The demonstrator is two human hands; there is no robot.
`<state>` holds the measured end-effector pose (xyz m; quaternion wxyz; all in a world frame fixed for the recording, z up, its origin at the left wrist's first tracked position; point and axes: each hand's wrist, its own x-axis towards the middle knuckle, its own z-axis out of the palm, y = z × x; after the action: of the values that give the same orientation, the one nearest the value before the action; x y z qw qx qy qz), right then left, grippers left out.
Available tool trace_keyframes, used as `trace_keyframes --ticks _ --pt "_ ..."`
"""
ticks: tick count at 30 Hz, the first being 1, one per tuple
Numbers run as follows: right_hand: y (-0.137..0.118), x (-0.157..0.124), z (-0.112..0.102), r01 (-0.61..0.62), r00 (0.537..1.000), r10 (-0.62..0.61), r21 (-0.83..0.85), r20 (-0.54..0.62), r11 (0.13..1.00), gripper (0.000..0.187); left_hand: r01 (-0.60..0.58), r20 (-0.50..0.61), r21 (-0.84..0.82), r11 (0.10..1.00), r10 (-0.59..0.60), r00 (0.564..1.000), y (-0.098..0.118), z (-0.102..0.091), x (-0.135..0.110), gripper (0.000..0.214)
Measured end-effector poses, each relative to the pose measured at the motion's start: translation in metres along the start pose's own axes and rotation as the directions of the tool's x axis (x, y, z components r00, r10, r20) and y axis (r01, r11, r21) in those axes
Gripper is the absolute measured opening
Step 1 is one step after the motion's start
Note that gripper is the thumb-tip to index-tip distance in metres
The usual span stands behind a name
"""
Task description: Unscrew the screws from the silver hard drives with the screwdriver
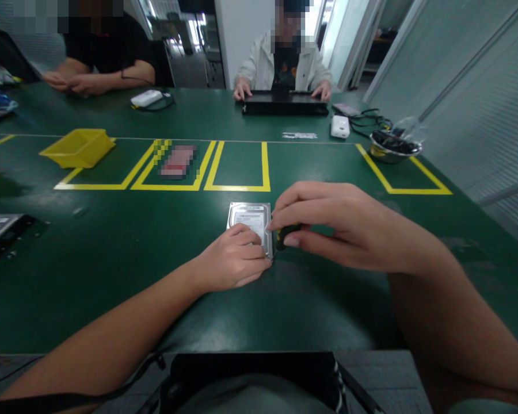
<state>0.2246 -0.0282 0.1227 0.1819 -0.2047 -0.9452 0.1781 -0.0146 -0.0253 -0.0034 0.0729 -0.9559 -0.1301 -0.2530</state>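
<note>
A silver hard drive (249,214) with a printed label lies on the green table in front of me. My left hand (235,257) is closed over its near left part, with the fingers wrapped across the top and hiding much of the label. Between the thumb and fingers of my right hand (328,224) is a screwdriver (285,236) with a black and yellow handle. It is at the drive's right edge, its tip pointing down near my left fingertips. Whether the tip touches a screw is hidden.
Yellow tape marks several areas on the table (155,316). A yellow bin (80,149) stands at the left, a bowl of dark parts (395,146) at the right. Across the table, one person holds a black panel (285,103); another person's hands (77,80) rest at the far left.
</note>
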Motion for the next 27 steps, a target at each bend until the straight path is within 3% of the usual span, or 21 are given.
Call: trace_keyframes --ticks 9,13,16,20,27 --pt "-0.007 -0.003 0.000 -0.009 0.999 0.007 -0.044 -0.045 0.999 0.025 0.037 0.002 -0.030 0.999 -0.037 0.999 0.001 -0.003 0.002 0.009" --pt "-0.011 -0.004 0.000 -0.058 0.997 0.056 -0.047 -0.044 0.997 0.026 0.204 -0.070 -0.086 0.975 -0.210 0.975 -0.005 -0.008 -0.001 0.011" --pt "-0.013 -0.004 0.001 -0.049 0.998 0.049 -0.020 -0.031 0.999 0.027 0.389 -0.170 -0.092 0.917 -0.399 0.901 -0.014 -0.010 -0.005 0.013" --pt "-0.013 -0.003 0.003 -0.018 0.997 0.017 -0.011 -0.070 1.000 0.026 0.603 -0.226 -0.109 0.791 -0.610 0.760 -0.030 -0.009 -0.012 0.019" --pt "-0.012 0.000 0.006 -0.012 0.996 0.014 0.020 -0.085 1.000 0.022 0.810 -0.111 -0.272 0.519 -0.854 0.509 -0.051 0.005 -0.024 0.017"
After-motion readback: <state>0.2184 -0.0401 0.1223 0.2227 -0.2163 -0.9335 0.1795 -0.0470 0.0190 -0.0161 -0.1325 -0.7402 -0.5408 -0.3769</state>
